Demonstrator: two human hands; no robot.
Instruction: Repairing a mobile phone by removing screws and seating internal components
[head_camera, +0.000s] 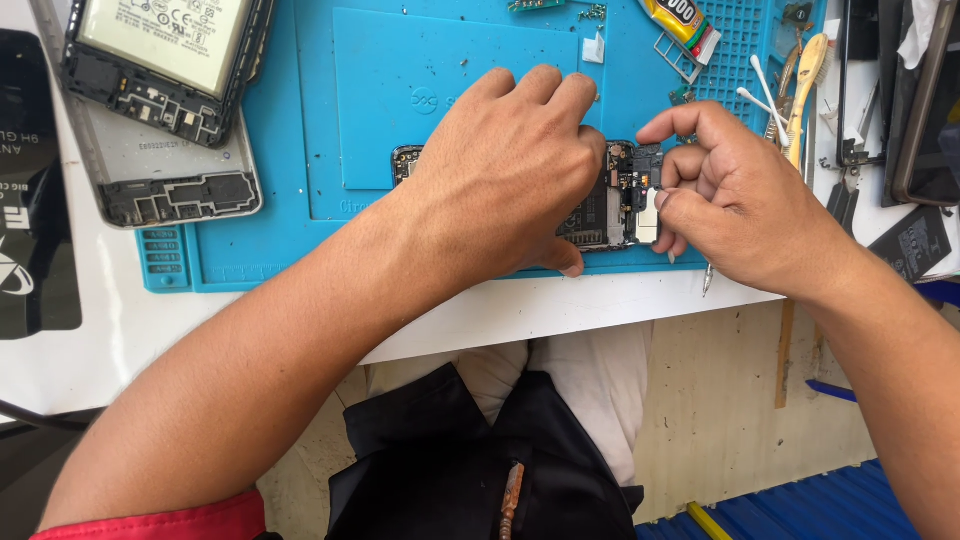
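While left hand (500, 175) presses opened phone (615, 205), right hand (735, 200) pinches its edge

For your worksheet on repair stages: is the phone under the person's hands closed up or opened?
Opened: the phone shows bare circuit board and components between the left hand and right hand.

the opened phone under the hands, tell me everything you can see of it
The opened black phone with bare circuit boards lies flat, back cover off, on the blue silicone work mat near the table's front edge. Dark boards, small metal shields and a pale patch show at its right end; the rest is hidden. The left hand lies over it, thumb at its near edge. The right hand pinches at its right end.
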